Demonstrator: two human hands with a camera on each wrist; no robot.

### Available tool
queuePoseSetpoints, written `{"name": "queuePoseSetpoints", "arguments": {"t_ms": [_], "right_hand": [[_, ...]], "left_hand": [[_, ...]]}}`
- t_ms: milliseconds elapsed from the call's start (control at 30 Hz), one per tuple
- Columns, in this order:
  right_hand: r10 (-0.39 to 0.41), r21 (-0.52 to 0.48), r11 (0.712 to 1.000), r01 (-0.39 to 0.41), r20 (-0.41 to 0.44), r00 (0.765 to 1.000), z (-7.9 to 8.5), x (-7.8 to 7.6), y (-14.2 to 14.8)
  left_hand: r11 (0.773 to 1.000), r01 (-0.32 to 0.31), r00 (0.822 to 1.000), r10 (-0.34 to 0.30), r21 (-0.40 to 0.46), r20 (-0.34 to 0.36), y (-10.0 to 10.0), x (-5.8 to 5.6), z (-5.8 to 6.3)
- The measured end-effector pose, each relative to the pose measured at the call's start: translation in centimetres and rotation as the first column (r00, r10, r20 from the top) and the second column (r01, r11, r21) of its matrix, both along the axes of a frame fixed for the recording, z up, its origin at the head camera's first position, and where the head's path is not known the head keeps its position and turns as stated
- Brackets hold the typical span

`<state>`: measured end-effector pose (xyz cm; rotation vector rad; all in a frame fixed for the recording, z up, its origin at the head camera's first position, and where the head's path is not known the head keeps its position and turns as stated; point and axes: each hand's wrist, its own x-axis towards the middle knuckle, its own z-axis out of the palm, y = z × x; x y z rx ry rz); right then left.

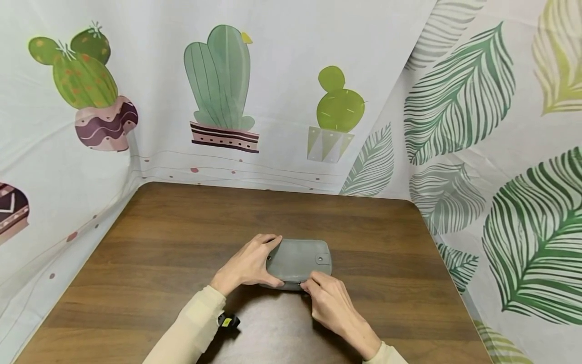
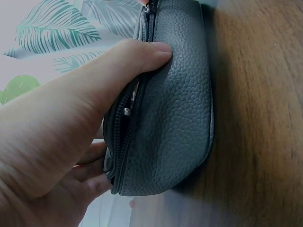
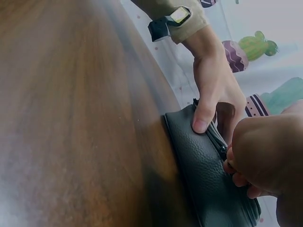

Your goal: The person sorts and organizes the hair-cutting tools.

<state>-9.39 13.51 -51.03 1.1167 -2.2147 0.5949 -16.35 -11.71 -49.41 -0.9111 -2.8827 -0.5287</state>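
Observation:
A grey leather-textured zip pouch (image 1: 297, 257) lies on the table, a snap tab (image 1: 323, 259) at the right of its upper face. My left hand (image 1: 249, 263) grips its left end, the thumb pressing the front side by the zip and the fingers over the far side. At the front edge, my right hand (image 1: 332, 303) pinches the zipper pull, which the fingers mostly hide. In the left wrist view the zip (image 2: 124, 137) gapes near the left end. A small shiny metal piece (image 2: 127, 111) shows in that gap; what it belongs to is unclear.
The wooden table (image 1: 182, 222) extends around the pouch, with a cactus-print cloth (image 1: 282, 101) behind it and a leaf-print cloth (image 1: 454, 126) on the right. A black device with a yellow label (image 1: 227, 321) is strapped at the left wrist.

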Motion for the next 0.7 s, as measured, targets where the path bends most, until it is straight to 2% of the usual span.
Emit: {"name": "queuePoseSetpoints", "arguments": {"t_ms": [400, 700], "right_hand": [[-0.003, 0.037, 0.999, 0.003, 0.003, 1.0, -0.2, -0.1, -1.1], [-0.004, 0.044, 0.999, 0.004, 0.005, 1.0, -0.1, -0.1, -1.5]], "left_hand": [[1.0, 0.005, 1.0, -0.006, 0.03, 0.022, -0.1, 0.1, 0.2], [0.999, 0.016, 1.0, -0.017, 0.031, 0.004, 0.0, 0.1, 0.2]]}}
